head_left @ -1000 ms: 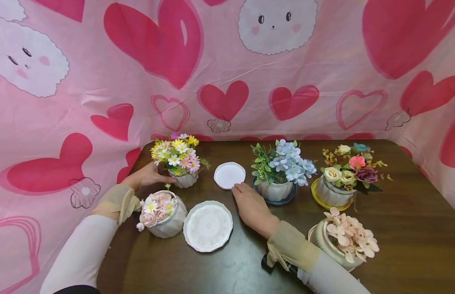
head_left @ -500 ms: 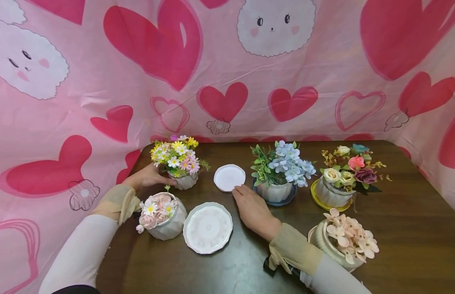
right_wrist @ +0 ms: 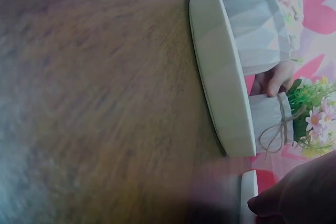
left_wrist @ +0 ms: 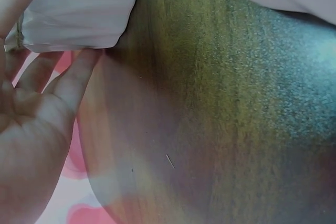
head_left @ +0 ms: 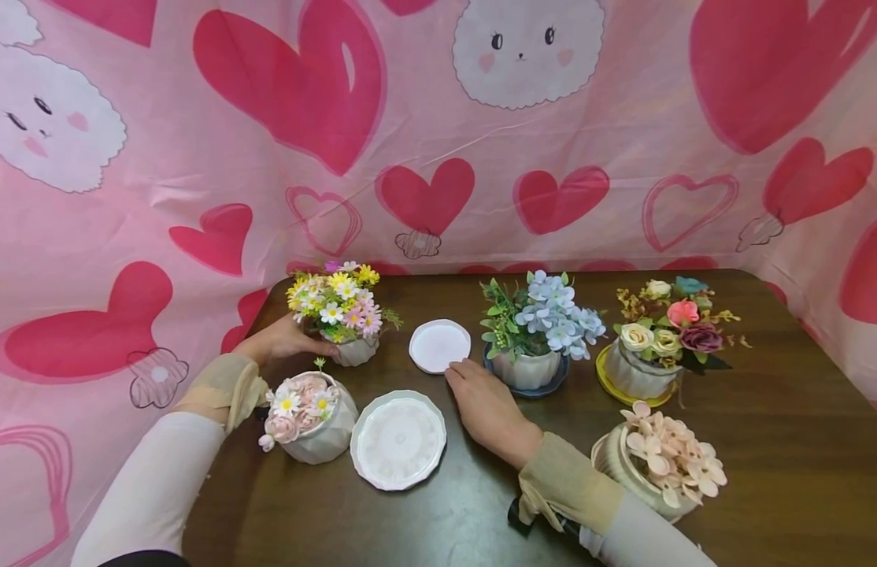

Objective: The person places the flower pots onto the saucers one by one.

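Looks like three right-side pots (head_left: 527, 370) are saucered, two to go: your left hand (head_left: 286, 339) grips the far-left daisy pot (head_left: 355, 350), your right hand (head_left: 490, 409) touches the small white saucer (head_left: 440, 346), pinch unclear.

Brown table (head_left: 481, 504): white plates (head_left: 398, 441), blue saucer (head_left: 555, 382), yellow saucer (head_left: 607, 383), rose pot (head_left: 327, 435), seemingly daisy pot (head_left: 357, 352).

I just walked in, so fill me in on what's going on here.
A person's left hand grips the daisy pot, while the right hand touches the edge of the small white saucer. Neither that saucer nor the larger white saucer has a pot on it. The pink-flowered pot stands beside the larger one. The blue-flowered pot and rose pot sit on saucers.
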Tool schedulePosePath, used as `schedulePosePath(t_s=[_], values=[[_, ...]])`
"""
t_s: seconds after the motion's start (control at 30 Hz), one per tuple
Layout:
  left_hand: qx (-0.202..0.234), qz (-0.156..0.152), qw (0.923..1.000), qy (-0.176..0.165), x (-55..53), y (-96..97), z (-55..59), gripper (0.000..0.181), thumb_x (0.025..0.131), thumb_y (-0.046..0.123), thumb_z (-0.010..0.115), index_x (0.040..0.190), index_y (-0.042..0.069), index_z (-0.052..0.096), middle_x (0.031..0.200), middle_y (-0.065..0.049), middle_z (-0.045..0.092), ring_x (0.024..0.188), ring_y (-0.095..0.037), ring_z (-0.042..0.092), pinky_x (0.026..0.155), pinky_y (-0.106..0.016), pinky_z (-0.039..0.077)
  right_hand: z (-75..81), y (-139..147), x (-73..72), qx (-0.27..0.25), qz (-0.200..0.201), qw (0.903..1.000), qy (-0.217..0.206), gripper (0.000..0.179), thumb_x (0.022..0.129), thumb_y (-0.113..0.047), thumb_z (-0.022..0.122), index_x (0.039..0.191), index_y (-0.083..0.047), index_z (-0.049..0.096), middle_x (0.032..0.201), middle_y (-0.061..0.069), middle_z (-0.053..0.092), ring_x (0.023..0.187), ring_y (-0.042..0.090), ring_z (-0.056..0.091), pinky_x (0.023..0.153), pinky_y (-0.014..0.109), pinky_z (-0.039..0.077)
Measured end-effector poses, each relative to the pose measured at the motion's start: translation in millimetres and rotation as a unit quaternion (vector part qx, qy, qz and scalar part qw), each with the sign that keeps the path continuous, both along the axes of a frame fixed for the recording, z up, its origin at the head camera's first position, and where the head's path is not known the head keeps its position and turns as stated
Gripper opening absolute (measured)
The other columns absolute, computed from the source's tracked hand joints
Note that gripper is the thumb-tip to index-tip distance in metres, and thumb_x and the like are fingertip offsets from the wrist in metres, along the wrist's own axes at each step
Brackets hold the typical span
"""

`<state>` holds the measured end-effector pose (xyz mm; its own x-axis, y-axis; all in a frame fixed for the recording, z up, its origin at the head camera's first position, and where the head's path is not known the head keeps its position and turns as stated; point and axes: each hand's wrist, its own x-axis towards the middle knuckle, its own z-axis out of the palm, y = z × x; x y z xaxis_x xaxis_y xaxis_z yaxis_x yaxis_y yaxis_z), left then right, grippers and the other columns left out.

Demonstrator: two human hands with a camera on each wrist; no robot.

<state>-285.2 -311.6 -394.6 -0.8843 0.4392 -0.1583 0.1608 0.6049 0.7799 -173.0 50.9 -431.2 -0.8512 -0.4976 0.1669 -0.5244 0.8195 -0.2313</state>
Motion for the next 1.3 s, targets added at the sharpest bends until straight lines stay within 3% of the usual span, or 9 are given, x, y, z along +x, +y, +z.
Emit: schedulePosePath(t_s=[0.13, 0.23, 0.53, 0.77, 1.0, 1.1, 1.3], values=[[0.006, -0.009, 0.9998, 0.015, -0.8, 0.3, -0.8, 0.075, 0.079, 0.013, 0.082, 0.141, 0.007, 0.041, 0.133, -0.012, 0.055, 0.115, -0.013, 0.053, 0.101, -0.024, 0.046, -1.6, -0.3, 0.8, -0.007, 0.006, 0.9999, 0.013, 0.031, 0.099, 0.001, 0.047, 0.125, 0.001, 0.063, 0.131, 0.016, 0.063, 0.128, 0.032, 0.056, 0.109, 0.044, 0.044], [0.019, -0.013, 0.9996, 0.014, -0.7, 1.2, -0.8, 0.073, 0.079, 0.010, 0.082, 0.140, 0.004, 0.043, 0.131, -0.011, 0.056, 0.110, -0.006, 0.054, 0.093, -0.015, 0.046, -2.2, -0.2, 1.7, -0.008, 0.009, 0.9997, 0.023, 0.030, 0.098, 0.001, 0.048, 0.123, 0.001, 0.064, 0.129, 0.015, 0.064, 0.126, 0.032, 0.057, 0.108, 0.044, 0.045], [0.023, -0.012, 0.9996, 0.006, -0.8, 2.1, -0.7, 0.071, 0.080, 0.011, 0.081, 0.140, 0.002, 0.043, 0.129, -0.008, 0.057, 0.108, -0.003, 0.054, 0.092, -0.015, 0.047, -2.8, 1.3, 5.5, -0.010, 0.007, 0.9997, 0.021, 0.030, 0.098, 0.000, 0.047, 0.124, -0.001, 0.064, 0.130, 0.014, 0.064, 0.128, 0.030, 0.056, 0.109, 0.042, 0.044], [0.033, -0.007, 0.9994, -0.010, -0.2, 1.3, 0.3, 0.070, 0.079, 0.010, 0.082, 0.137, 0.003, 0.045, 0.121, 0.002, 0.059, 0.106, -0.003, 0.056, 0.090, -0.016, 0.049, -3.2, 1.5, 7.2, -0.017, 0.009, 0.9995, 0.025, 0.031, 0.098, -0.001, 0.048, 0.124, 0.000, 0.064, 0.131, 0.013, 0.064, 0.128, 0.029, 0.056, 0.109, 0.042, 0.044], [0.014, -0.005, 0.9998, 0.010, -0.8, 2.5, 2.9, 0.072, 0.077, 0.012, 0.084, 0.138, 0.006, 0.045, 0.128, -0.007, 0.056, 0.110, -0.006, 0.053, 0.094, -0.013, 0.044, -4.5, 2.3, 6.9, -0.019, 0.012, 0.9993, 0.028, 0.031, 0.098, 0.000, 0.048, 0.124, 0.000, 0.064, 0.131, 0.013, 0.064, 0.128, 0.029, 0.056, 0.109, 0.042, 0.044], [-0.001, 0.003, 0.9999, 0.012, -0.6, 3.2, 4.5, 0.075, 0.077, 0.015, 0.084, 0.140, 0.007, 0.043, 0.131, -0.009, 0.055, 0.113, -0.007, 0.051, 0.101, -0.019, 0.043, -5.0, 2.4, 6.8, -0.022, 0.012, 0.9992, 0.030, 0.030, 0.098, 0.000, 0.049, 0.123, 0.000, 0.064, 0.130, 0.013, 0.064, 0.128, 0.030, 0.056, 0.109, 0.042, 0.044], [-0.009, 0.012, 0.9998, 0.015, -1.4, 2.2, 3.4, 0.085, 0.075, 0.018, 0.086, 0.145, 0.011, 0.038, 0.142, -0.011, 0.049, 0.128, -0.022, 0.043, 0.118, -0.053, 0.029, -5.3, 2.2, 7.4, -0.026, 0.014, 0.9991, 0.031, 0.030, 0.097, 0.000, 0.049, 0.123, 0.001, 0.064, 0.130, 0.014, 0.064, 0.127, 0.030, 0.057, 0.109, 0.043, 0.044]])
